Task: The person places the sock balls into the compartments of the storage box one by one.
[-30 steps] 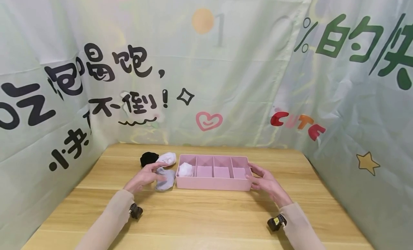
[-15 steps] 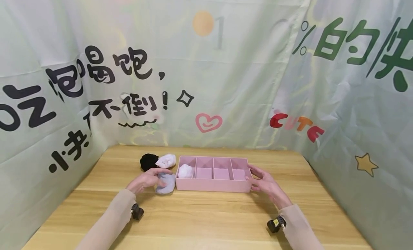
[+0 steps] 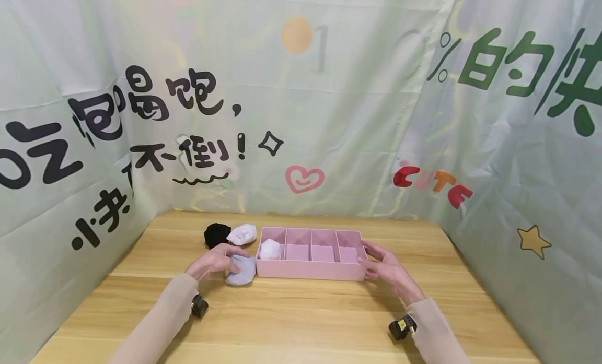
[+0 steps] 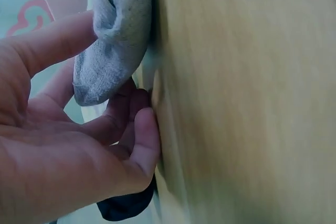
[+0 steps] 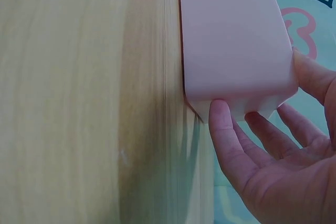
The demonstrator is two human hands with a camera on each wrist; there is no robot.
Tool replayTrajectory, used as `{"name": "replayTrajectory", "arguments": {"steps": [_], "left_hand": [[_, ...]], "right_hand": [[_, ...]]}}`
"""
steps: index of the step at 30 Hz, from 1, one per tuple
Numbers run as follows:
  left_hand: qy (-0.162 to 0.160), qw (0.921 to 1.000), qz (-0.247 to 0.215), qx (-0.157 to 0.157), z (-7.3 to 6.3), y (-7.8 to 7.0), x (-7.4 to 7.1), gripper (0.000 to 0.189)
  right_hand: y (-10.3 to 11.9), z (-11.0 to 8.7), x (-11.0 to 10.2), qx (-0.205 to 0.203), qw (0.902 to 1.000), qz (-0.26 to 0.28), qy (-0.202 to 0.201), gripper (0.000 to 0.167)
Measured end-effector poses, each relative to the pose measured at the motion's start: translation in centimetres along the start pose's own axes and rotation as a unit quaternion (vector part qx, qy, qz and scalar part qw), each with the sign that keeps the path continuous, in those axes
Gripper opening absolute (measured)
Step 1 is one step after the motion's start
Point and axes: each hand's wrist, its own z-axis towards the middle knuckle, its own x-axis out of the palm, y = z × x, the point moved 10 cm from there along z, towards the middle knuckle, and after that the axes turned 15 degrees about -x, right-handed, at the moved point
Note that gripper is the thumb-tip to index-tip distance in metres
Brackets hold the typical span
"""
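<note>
A grey sock [image 3: 242, 270], folded into a bundle, lies on the table left of the pink divided box [image 3: 310, 270]. My left hand [image 3: 213, 262] is at the sock; in the left wrist view one finger touches its side. The other fingers [image 4: 123, 106] bend beneath and beside it, with a gap at the thumb. At the box's right end, my right hand [image 3: 388, 267] holds its corners between thumb [image 5: 220, 113] and fingers. A white sock ball [image 3: 270, 249] sits in the leftmost compartment; the other compartments hold nothing.
Behind the left hand lie a black sock bundle [image 3: 217, 235] and another white bundle [image 3: 242, 234]. The wooden table [image 3: 301, 317] is enclosed by printed cloth walls [image 3: 329, 118] at the back and sides. A small black camera [image 3: 199, 305] is on each wrist.
The grey sock has shifted a little nearer, apart from the white bundle, and my left hand has moved with it. My right hand and the box keep their place.
</note>
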Motion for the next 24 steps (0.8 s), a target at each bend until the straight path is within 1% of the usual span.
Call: {"name": "replayTrajectory", "arguments": {"steps": [3,5,8,11,13,14,16,20,21,24], "left_hand": [[-0.009,0.9999,-0.005,0.012,-0.1,-0.5,-0.4,0.047],[-0.018,0.9994,-0.01,0.027,-0.3,-0.8,-0.8,0.047],[-0.041,0.9974,-0.044,0.04,-0.4,-1.1,-1.9,0.046],[-0.053,0.9945,-0.08,0.043,-0.5,-1.2,-2.8,0.047],[-0.058,0.9931,-0.09,0.048,-0.7,-1.4,-3.2,0.048],[-0.059,0.9929,-0.089,0.052,-1.2,-1.8,-3.3,0.049],[-0.063,0.9923,-0.084,0.067,-1.2,-2.2,-3.6,0.051],[-0.078,0.9876,-0.079,0.111,-1.3,-3.2,-4.1,0.056],[-0.08,0.986,-0.081,0.122,-1.0,-3.1,-4.2,0.057],[-0.085,0.9821,-0.091,0.141,-1.2,-3.6,-4.2,0.06]], "right_hand": [[0.0,-0.1,0.0,-0.001,1.0,0.003,-0.001,0.063],[0.0,-0.1,0.0,-0.001,1.0,0.005,0.001,0.064],[-0.1,-0.1,0.1,-0.002,1.0,0.007,0.002,0.065],[-0.1,0.0,0.1,-0.003,1.0,0.005,0.004,0.065],[0.0,0.0,0.1,-0.002,1.0,0.005,0.003,0.065],[0.0,0.0,0.1,-0.002,1.0,0.006,0.002,0.064],[0.0,-0.1,0.1,-0.002,1.0,0.008,0.002,0.064],[0.1,-0.1,0.1,-0.004,0.9999,0.012,0.003,0.066],[0.1,-0.1,0.2,-0.004,0.9999,0.012,0.004,0.066],[0.2,0.1,0.3,-0.005,0.9999,0.01,0.004,0.064]]}}
